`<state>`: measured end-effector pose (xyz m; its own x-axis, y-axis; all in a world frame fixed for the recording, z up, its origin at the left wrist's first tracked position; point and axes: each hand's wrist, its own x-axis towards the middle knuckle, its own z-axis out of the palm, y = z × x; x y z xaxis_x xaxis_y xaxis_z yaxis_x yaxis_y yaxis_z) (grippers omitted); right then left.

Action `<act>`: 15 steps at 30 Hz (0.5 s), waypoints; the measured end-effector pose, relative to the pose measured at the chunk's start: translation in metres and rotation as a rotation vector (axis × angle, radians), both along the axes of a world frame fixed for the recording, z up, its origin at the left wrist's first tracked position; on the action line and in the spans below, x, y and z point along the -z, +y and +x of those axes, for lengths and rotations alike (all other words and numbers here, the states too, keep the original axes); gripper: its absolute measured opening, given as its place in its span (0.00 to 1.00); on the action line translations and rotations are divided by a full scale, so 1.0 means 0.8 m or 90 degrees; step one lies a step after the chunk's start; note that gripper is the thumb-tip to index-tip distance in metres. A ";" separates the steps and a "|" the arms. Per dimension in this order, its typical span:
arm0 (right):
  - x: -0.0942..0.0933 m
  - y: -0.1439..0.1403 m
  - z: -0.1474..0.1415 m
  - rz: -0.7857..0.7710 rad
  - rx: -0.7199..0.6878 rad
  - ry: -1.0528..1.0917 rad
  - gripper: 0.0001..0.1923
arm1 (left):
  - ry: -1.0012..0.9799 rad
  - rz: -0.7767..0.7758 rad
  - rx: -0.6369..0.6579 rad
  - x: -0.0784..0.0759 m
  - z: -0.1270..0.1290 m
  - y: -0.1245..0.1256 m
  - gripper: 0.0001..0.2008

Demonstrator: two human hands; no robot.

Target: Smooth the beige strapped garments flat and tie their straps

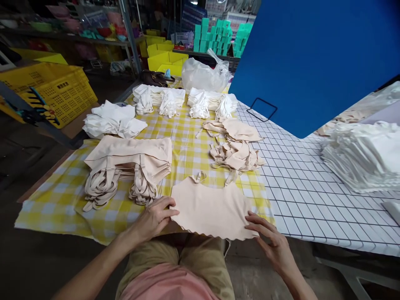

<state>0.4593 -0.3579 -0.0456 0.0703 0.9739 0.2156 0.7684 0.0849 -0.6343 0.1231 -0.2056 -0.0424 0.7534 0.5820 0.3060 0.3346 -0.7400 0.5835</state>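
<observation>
A beige garment point(210, 208) with thin straps and a scalloped hem lies flat at the near edge of the yellow checked cloth point(59, 200). My left hand point(153, 218) presses on its left edge, fingers on the fabric. My right hand point(272, 241) touches its lower right corner with spread fingers. A folded stack of beige garments point(131, 164) lies just left of it, straps hanging toward me. Two smaller beige heaps point(235, 143) lie beyond it.
White folded garments point(111, 121) and further white piles point(184, 102) lie at the far end, with a clear plastic bag point(203, 75) behind. A tall white stack point(362, 156) sits on the white grid-patterned table point(306, 200). A blue board point(312, 58) stands behind; yellow crates point(59, 89) stand left.
</observation>
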 end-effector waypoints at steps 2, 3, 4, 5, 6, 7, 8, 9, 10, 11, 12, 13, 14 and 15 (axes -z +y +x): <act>-0.017 0.005 0.000 -0.008 0.022 0.030 0.10 | -0.047 -0.065 -0.008 -0.015 0.002 0.003 0.19; -0.029 0.009 0.000 -0.007 0.038 0.046 0.11 | -0.079 -0.101 -0.012 -0.026 0.004 0.006 0.19; -0.043 0.014 0.000 0.000 0.057 0.061 0.11 | -0.111 -0.137 -0.017 -0.039 0.005 0.010 0.17; -0.059 0.020 -0.001 0.011 0.079 0.077 0.11 | -0.142 -0.172 -0.028 -0.054 0.007 0.015 0.15; -0.076 0.026 -0.002 0.026 0.100 0.094 0.11 | -0.168 -0.206 -0.045 -0.069 0.007 0.020 0.13; -0.093 0.032 -0.004 0.044 0.120 0.112 0.12 | -0.191 -0.237 -0.070 -0.084 0.008 0.025 0.11; -0.109 0.038 -0.006 0.064 0.138 0.131 0.12 | -0.213 -0.263 -0.100 -0.098 0.008 0.030 0.10; -0.125 0.045 -0.009 0.087 0.149 0.151 0.12 | -0.239 -0.284 -0.134 -0.110 0.007 0.034 0.10; -0.138 0.052 -0.013 0.108 0.156 0.170 0.12 | -0.270 -0.300 -0.165 -0.121 0.005 0.038 0.11; -0.150 0.059 -0.017 0.125 0.157 0.188 0.12 | -0.305 -0.313 -0.191 -0.129 0.003 0.042 0.13; -0.159 0.066 -0.021 0.137 0.151 0.203 0.12 | -0.345 -0.326 -0.208 -0.135 0.000 0.045 0.14; -0.167 0.074 -0.026 0.150 0.141 0.213 0.12 | -0.383 -0.339 -0.221 -0.139 -0.005 0.047 0.16; -0.172 0.081 -0.031 0.160 0.127 0.220 0.12 | -0.416 -0.354 -0.230 -0.142 -0.010 0.049 0.16; -0.177 0.090 -0.037 0.166 0.108 0.221 0.12 | -0.447 -0.365 -0.238 -0.144 -0.018 0.050 0.17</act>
<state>0.4295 -0.2863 0.0958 0.3359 0.8588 0.3868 0.5307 0.1666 -0.8310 0.1090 -0.1654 0.0731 0.2448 0.9465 0.2105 -0.0715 -0.1989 0.9774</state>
